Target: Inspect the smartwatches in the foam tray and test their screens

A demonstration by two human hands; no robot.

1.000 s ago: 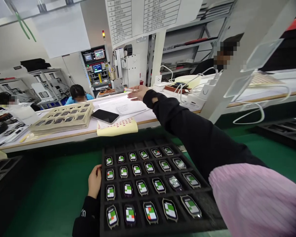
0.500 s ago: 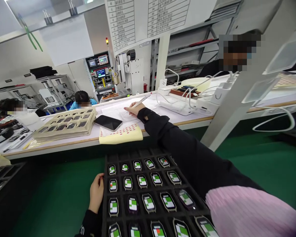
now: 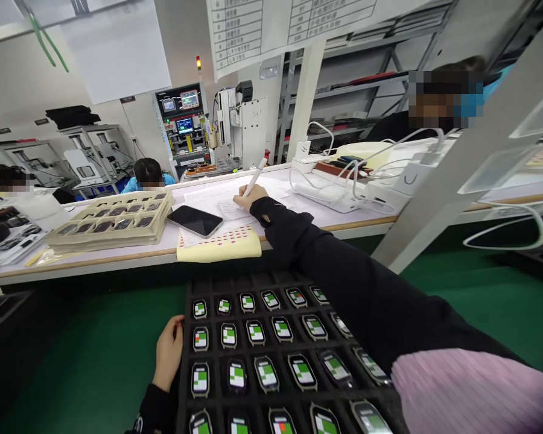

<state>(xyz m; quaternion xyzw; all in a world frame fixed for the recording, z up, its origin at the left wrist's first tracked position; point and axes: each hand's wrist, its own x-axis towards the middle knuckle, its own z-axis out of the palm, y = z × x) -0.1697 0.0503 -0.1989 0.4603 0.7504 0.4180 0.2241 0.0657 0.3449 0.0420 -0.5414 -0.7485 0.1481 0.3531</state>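
My right hand is stretched out to the white shelf and is closed around a white pen, whose tip rests on a small sheet of paper. My left hand grips the left edge of a black foam tray that lies on the green mat in front of me. The tray holds several smartwatch bodies with lit green, white and red screens. Part of the tray's right side is hidden by my black sleeve.
A black phone, a yellow pad with red dots and a beige tray stack lie on the shelf. White chargers and cables sit to the right beside a slanted white post. People work behind the shelf.
My right hand drew back from the far edge of the shelf, now holds the pen and has set it upright on the paper. The left hand stays on the tray's edge.
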